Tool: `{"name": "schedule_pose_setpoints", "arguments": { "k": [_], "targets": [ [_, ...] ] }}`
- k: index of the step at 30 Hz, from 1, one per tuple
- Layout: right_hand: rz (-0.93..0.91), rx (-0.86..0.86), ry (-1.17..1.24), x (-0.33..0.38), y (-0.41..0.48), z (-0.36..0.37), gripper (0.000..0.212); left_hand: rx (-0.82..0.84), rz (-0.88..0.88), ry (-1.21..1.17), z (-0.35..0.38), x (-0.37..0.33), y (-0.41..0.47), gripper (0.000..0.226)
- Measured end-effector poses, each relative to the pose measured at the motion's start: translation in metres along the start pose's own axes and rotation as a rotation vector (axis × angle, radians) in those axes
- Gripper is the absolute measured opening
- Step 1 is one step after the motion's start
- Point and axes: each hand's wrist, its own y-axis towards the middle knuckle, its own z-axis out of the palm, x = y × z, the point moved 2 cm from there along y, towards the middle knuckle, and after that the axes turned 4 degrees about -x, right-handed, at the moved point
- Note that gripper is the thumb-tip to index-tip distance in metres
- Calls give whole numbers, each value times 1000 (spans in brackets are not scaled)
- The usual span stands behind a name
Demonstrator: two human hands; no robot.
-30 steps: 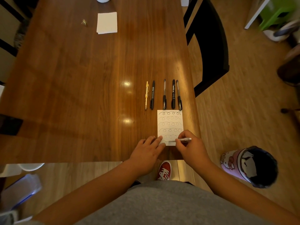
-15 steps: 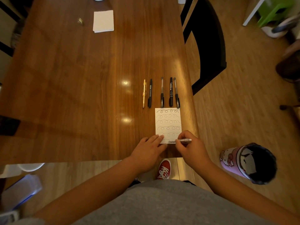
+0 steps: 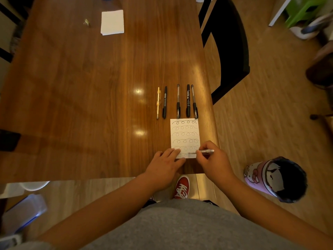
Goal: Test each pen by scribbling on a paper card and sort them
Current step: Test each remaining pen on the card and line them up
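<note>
A white paper card (image 3: 185,136) with several rows of looped scribbles lies near the table's front right edge. My right hand (image 3: 213,160) pinches a silver pen (image 3: 203,151), whose tip rests on the card's bottom row. With flat fingers my left hand (image 3: 164,166) presses on the card's lower left corner. Beyond the card lie two groups of pens: a yellow pen (image 3: 158,102) beside a black pen (image 3: 164,101), and to their right a clear pen (image 3: 178,101), a black marker (image 3: 188,100) and another clear pen (image 3: 194,101).
The wooden table (image 3: 90,87) carries a stack of white cards (image 3: 112,22) and a small yellowish scrap (image 3: 86,22) at the far end. A black chair (image 3: 228,44) stands at the right side. On the floor to the right is a pink cup-shaped bin (image 3: 275,179).
My right hand has shifted the pen slightly along the card's bottom row. The left hand stays pressed on the card. The view has moved a little.
</note>
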Motion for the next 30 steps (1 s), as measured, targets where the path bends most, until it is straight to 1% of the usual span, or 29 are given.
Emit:
{"name": "schedule_pose_setpoints", "arguments": {
  "k": [3,7,12,18,23,30],
  "targets": [
    [15,-7,24,-3,-2,-4,9,-6,8,-9,-2,-1,1,54],
    [11,-18,13,-5,-4,-7,16,-13,63,-8,-3,-5,6,55],
    [-16,-27,21,-7,-7,-10,21,10,55,-39,-5,-8,10,58],
    [-29,-7,37,-9,-11,-7,18,15,42,-24,-2,-10,8,61],
    [-19,-12,34,-6,-7,-5,22,14,55,-36,1,-11,8,61],
    [21,-32,17,-8,-5,-8,7,13,60,-57,-4,-17,11,62]
  ]
}}
